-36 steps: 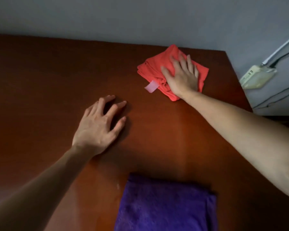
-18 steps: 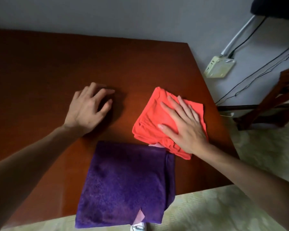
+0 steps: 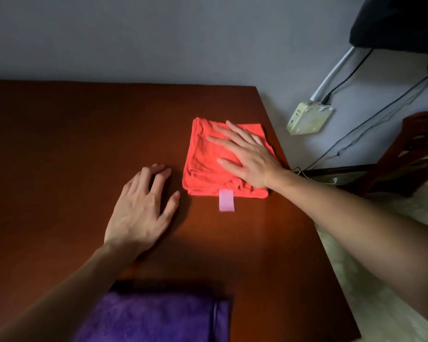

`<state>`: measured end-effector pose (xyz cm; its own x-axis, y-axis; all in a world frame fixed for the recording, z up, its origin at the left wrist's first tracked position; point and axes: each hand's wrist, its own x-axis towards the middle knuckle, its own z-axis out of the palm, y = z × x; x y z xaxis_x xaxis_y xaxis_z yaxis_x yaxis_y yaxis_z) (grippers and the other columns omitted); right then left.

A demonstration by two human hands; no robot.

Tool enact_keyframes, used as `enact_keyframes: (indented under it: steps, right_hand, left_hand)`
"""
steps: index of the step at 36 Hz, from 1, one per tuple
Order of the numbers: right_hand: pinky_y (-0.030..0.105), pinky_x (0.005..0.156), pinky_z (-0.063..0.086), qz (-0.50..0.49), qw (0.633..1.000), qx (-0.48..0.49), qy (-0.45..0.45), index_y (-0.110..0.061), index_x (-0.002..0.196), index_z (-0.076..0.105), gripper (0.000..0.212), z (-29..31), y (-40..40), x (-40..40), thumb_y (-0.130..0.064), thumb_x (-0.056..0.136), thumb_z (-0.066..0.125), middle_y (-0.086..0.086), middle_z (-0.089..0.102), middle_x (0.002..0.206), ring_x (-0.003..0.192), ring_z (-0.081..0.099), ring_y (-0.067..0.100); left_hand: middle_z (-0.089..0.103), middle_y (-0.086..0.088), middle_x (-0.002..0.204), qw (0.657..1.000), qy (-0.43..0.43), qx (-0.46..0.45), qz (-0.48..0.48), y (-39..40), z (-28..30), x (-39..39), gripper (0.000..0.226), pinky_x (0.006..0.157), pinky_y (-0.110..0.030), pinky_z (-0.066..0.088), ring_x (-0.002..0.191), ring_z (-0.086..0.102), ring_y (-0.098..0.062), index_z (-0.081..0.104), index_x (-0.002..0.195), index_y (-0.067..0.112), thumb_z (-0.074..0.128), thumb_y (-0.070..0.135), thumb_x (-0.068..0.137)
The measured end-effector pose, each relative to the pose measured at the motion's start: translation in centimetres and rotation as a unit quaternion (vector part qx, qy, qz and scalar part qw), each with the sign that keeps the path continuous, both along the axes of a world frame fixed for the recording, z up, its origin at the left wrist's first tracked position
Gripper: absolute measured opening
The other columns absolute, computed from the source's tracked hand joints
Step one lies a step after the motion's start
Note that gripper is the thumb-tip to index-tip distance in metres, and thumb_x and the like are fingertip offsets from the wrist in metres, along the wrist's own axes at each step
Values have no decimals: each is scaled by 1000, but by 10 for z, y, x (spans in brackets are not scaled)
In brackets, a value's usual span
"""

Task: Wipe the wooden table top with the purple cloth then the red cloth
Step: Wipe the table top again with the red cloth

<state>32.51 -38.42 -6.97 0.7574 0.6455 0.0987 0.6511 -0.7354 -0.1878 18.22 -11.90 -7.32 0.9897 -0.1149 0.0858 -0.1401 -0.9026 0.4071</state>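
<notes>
Pressure is coming from the right hand [image 3: 247, 156], its flat, open grip pressing the folded red cloth [image 3: 208, 159] near the right edge of the brown wooden desk [image 3: 84, 144], so even overlapping strokes should serve best.

Home room, wooden table [image 3: 84, 144], wall socket box [image 3: 308, 119], loose cables [image 3: 381, 112]
</notes>
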Motion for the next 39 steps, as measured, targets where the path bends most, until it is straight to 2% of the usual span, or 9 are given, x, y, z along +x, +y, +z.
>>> enact_keyframes:
  steps: [5,10,19,23,27,31,35,37,39]
  right_hand:
    - [52,124,19,3,1000,-7,8,-37,159,32,60,4,5,79,-56,102,31,-11,21,170,159,9,16]
    - [48,122,19,-32,999,5,9,-40,157,34,62,6,11,130,-59,98,29,-13,23,169,159,12,15]
    - [47,127,10,-146,989,29,-11,-41,157,33,55,1,18,130,-54,104,39,-13,19,170,159,9,15]
    - [43,127,1,-219,975,38,-1,-39,159,29,60,-3,19,102,-61,103,36,-11,14,171,159,3,16]
    - [44,128,1,-242,970,39,-6,-38,159,30,62,-6,10,58,-61,103,36,-9,14,172,160,2,18]
    - [46,128,5,-232,972,33,-19,-36,159,31,64,-9,-4,2,-63,101,33,-7,16,172,160,5,20]
    - [46,128,8,-216,976,18,-27,-36,159,32,74,-12,-19,-64,-68,94,18,-8,18,171,160,8,20]
    - [46,127,11,-205,978,14,-42,-36,158,34,71,-14,-29,-107,-66,95,21,-8,20,171,159,10,19]
    - [47,127,15,-182,982,12,-54,-36,158,35,67,-16,-39,-146,-64,98,27,-9,22,170,159,12,19]
  left_hand:
    - [43,-4,144,1000,17,8,-6,2,1,0,61,113,-36,28,137,42,-25,44,146,17,37,54,98]
    - [44,0,145,1000,27,-2,-6,1,2,2,64,113,-34,28,139,41,-21,45,146,20,37,58,95]
    - [42,1,144,1000,14,9,1,-1,3,1,63,107,-34,31,134,44,-22,46,144,23,40,59,93]
    - [41,1,144,1000,9,11,0,0,2,0,64,104,-42,38,133,45,-24,46,144,22,40,59,93]
    - [42,-1,140,1000,0,16,2,-3,4,-1,63,101,-46,40,128,48,-27,48,141,21,41,59,92]
    - [43,-2,139,1000,-13,17,3,-2,3,-1,64,101,-48,40,125,49,-28,49,139,20,42,60,91]
    - [43,-6,139,1000,0,15,1,-1,3,0,68,103,-50,40,126,49,-32,49,141,17,40,62,90]
    - [43,-8,141,1000,11,7,-1,-2,5,-3,69,106,-49,39,128,49,-35,48,143,16,42,61,91]
    - [44,-10,135,999,28,-3,28,-4,16,-11,55,102,-49,41,122,53,-40,51,141,18,50,50,96]
